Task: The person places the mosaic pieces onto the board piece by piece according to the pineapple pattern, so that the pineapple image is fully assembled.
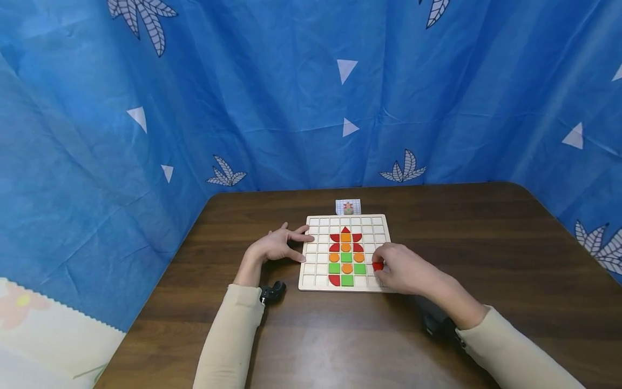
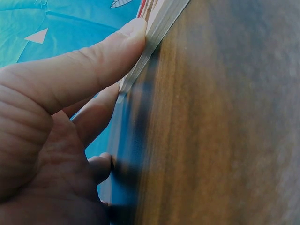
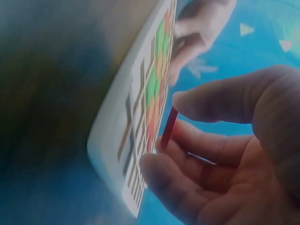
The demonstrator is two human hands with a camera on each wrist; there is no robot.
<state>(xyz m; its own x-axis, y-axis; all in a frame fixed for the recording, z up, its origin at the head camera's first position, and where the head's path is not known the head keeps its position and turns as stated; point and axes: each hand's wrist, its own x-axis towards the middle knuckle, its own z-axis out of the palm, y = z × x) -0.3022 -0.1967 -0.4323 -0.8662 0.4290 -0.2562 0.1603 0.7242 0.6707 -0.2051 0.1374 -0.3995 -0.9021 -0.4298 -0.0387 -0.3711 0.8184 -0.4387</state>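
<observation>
A pale wooden grid board lies flat on the table. Red, orange and green tiles form a figure down its middle columns, with a red triangle at the top. At the bottom, a red quarter-round tile sits left of a green square. My right hand pinches a red tile over the board's right side; in the right wrist view this tile stands edge-on between thumb and fingers. My left hand rests at the board's left edge, fingers spread, its thumb against the rim.
Behind the board lies a small printed card with a coloured figure on a grid. The brown wooden table extends around the board. A blue patterned curtain hangs behind it. Dark wrist devices sit at both sleeves.
</observation>
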